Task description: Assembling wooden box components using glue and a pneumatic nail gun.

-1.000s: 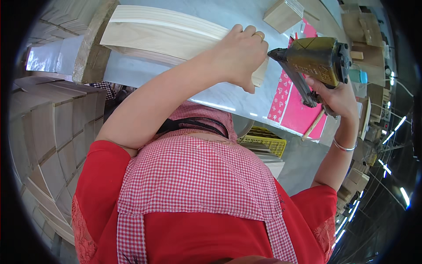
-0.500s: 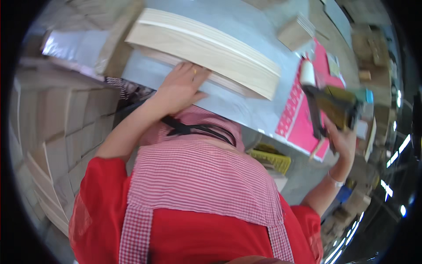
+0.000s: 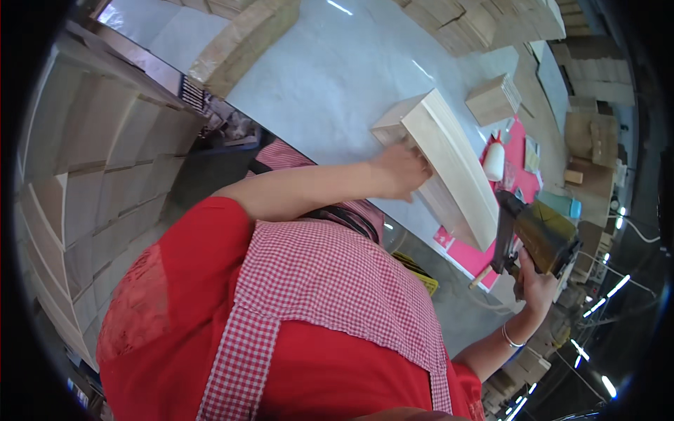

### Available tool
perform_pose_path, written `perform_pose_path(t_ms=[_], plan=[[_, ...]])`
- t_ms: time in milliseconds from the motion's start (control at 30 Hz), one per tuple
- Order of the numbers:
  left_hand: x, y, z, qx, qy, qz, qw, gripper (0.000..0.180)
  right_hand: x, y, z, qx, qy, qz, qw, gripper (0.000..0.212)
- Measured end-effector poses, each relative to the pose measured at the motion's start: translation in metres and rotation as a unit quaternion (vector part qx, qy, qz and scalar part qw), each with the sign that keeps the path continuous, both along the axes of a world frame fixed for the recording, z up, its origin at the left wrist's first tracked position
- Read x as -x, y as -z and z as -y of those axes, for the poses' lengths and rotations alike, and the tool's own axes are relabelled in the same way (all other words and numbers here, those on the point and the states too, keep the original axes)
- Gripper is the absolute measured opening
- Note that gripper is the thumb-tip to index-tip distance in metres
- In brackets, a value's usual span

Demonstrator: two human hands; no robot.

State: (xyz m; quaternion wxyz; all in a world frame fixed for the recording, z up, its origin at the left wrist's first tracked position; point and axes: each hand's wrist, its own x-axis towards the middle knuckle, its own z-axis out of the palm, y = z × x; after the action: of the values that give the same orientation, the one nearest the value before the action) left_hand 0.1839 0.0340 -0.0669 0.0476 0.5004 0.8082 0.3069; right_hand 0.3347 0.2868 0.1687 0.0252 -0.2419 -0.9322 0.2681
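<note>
My left hand (image 3: pixel 406 170) has its fingers curled over the near edge of a long, pale wooden box (image 3: pixel 455 154). The box stands at an angle on the table, one end toward the far left and the other toward the table's near edge. A black nail gun (image 3: pixel 511 231) with a dark yellow body is gripped by its handle in my right hand (image 3: pixel 537 284). Its nose is close to the box's near right end; whether they touch, I cannot tell. My left hand's fingertips are partly hidden by the box and slightly blurred.
On the grey table (image 3: pixel 309 91) lies a pink sheet (image 3: pixel 484 263) with a white glue bottle (image 3: pixel 494 160). A small wooden block (image 3: pixel 493 99) sits farther back. Wooden pieces are stacked at the far side (image 3: pixel 484 24) and tall at my left (image 3: pixel 105 154). A yellow crate (image 3: pixel 421 277) is below the table.
The wooden box has swung from lying across the table to pointing toward me at the right, my left hand moving right with it. The nail gun, still in my right hand, is now beside its end.
</note>
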Motion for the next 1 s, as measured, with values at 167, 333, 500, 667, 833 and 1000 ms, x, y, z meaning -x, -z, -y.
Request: perform_pose_path(t_ms=[167,333,500,667,833,1000], plan=[[0.02,-0.061,0.082,-0.093,0.204,0.514,0.828,0.034,0.004,0.0,0.001,-0.035,-0.058,-0.015,0.998,0.024],[0.111,-0.039,0.085,-0.358,-0.015,0.566,0.742,0.028,0.038,-0.01,0.027,0.006,-0.068,0.064,0.996,0.046],[0.154,-0.014,0.054,-0.2,0.163,0.672,0.694,0.031,0.058,-0.016,0.038,-0.008,-0.113,0.087,0.99,0.048],[0.147,0.003,0.05,-0.161,0.233,0.701,0.654,0.028,0.072,-0.017,0.057,0.001,-0.151,0.08,0.985,0.048],[0.129,0.005,0.059,-0.182,0.21,0.739,0.613,0.023,0.091,-0.015,0.071,-0.037,-0.227,0.073,0.97,0.045],[0.13,0.014,0.056,-0.191,0.22,0.748,0.596,0.02,0.113,-0.017,0.082,-0.045,-0.31,0.137,0.94,0.053]])
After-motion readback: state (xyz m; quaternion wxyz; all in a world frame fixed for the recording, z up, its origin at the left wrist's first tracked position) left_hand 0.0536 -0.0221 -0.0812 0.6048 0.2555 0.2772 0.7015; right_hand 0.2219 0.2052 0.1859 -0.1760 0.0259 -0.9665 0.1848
